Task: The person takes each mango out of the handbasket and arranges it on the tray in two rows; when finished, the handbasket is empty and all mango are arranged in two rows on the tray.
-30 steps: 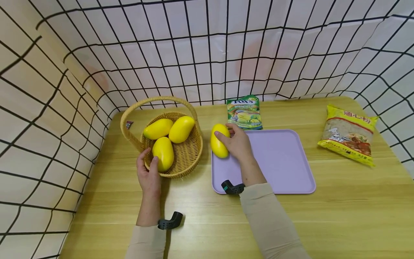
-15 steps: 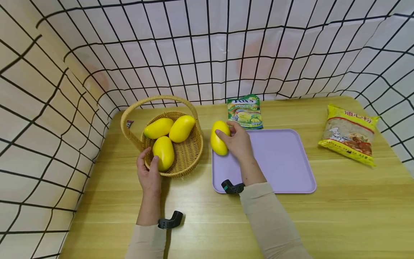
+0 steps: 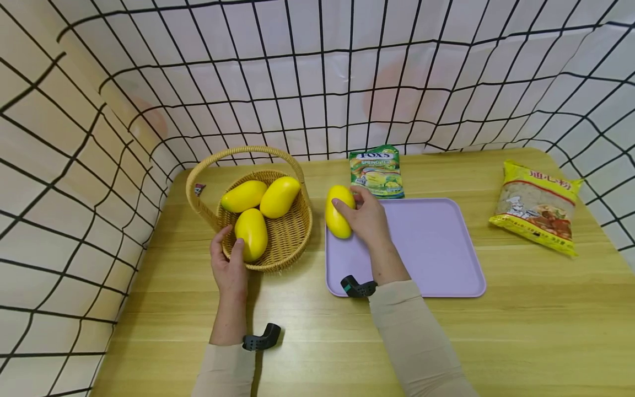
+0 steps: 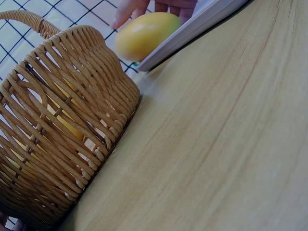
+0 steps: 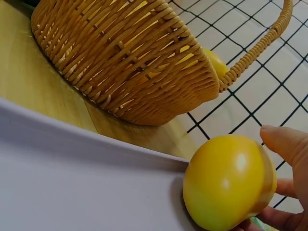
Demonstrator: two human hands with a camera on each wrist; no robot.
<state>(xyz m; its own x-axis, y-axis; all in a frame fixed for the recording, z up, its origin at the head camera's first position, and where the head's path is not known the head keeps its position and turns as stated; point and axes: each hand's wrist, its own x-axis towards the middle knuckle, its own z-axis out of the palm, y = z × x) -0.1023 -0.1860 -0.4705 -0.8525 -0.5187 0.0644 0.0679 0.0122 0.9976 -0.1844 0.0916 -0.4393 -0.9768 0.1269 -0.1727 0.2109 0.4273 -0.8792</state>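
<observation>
Mango (image 3: 337,225), smooth yellow oval, mid-frame at upper-left corner of lilac tray (image 3: 426,248); whether touching it, unclear. Right hand (image 3: 369,220) grips it, thumb against fingers. Just left, woven wicker basket (image 3: 288,238) with arched handle, three mangoes (image 3: 279,197) inside; left hand (image 3: 230,273) holds its lower-left rim. Green packet (image 3: 377,177) close behind tray; plump yellow bag (image 3: 537,207) at right. Wood-grain tabletop (image 3: 307,331); white backdrop (image 3: 307,82), black grid lines.

Basket (image 3: 290,242), tray (image 3: 436,248), packets (image 3: 376,175) on table (image 3: 545,320)
</observation>
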